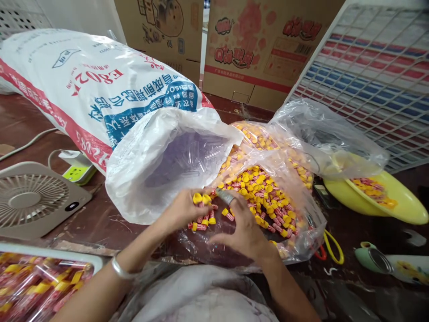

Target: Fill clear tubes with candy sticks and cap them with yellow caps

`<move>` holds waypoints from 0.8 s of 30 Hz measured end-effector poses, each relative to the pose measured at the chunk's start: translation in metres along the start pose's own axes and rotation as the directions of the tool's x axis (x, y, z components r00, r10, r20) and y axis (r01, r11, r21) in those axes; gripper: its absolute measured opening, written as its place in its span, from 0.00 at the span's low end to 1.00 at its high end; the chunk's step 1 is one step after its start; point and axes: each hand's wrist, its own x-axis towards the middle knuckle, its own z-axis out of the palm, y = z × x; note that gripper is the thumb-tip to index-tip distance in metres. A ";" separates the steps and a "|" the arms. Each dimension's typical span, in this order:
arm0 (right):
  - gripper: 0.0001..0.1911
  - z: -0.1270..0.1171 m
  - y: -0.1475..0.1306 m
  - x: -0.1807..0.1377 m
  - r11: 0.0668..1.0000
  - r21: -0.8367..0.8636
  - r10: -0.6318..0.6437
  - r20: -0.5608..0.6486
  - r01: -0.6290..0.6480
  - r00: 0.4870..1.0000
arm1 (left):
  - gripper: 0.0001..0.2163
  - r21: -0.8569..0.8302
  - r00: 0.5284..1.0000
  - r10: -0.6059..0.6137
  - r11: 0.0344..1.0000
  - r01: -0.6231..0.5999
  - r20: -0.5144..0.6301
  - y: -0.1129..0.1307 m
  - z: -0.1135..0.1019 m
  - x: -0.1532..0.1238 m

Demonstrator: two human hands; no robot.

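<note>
My left hand (182,209) holds a couple of small yellow-capped pieces (200,198) at its fingertips, just above a clear plastic bag (301,223) full of yellow-capped, red-patterned little tubes (264,197). My right hand (243,228) rests on the bag's near side, and its fingers pinch a small clear tube (224,195) that points at the left hand's pieces. A metal bracelet (121,269) sits on my left wrist. A big white woven sack (100,89) with an inner clear liner (167,161) lies open right behind my hands.
A yellow bowl (395,201) with more tubes stands at the right, partly under plastic. A small beige fan (33,199) and a power strip (77,167) are at the left, and a tray of filled tubes (36,277) lies at the lower left. Cardboard boxes (261,44) and a white grid rack (375,67) stand behind.
</note>
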 end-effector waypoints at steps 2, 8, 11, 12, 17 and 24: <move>0.24 -0.007 0.016 -0.003 0.985 -0.110 0.124 -0.072 -0.131 0.990 | 0.12 0.398 0.980 -0.022 0.912 0.101 -0.197 -0.002 -0.019 0.027; 0.06 0.006 0.025 -0.021 0.955 -0.273 0.187 0.255 -0.114 0.949 | 0.14 0.574 0.977 -0.105 0.795 0.196 -0.187 -0.022 -0.028 0.079; 0.09 0.017 0.020 -0.023 0.941 -0.325 0.201 0.311 -0.094 0.929 | 0.16 0.596 0.984 -0.102 0.785 0.169 -0.144 -0.031 -0.025 0.071; 0.09 0.019 0.019 -0.022 0.937 -0.338 0.203 0.314 -0.090 0.928 | 0.16 0.598 0.985 -0.102 0.784 0.164 -0.137 -0.032 -0.025 0.066; 0.09 0.030 0.023 -0.020 0.928 -0.356 0.224 0.293 -0.112 0.930 | 0.15 0.579 0.981 -0.112 0.795 0.182 -0.156 -0.037 -0.028 0.048; 0.03 0.027 0.016 -0.017 0.951 0.195 0.255 -0.044 -0.242 0.966 | 0.19 0.361 0.965 -0.025 0.924 0.122 -0.262 -0.030 -0.025 0.013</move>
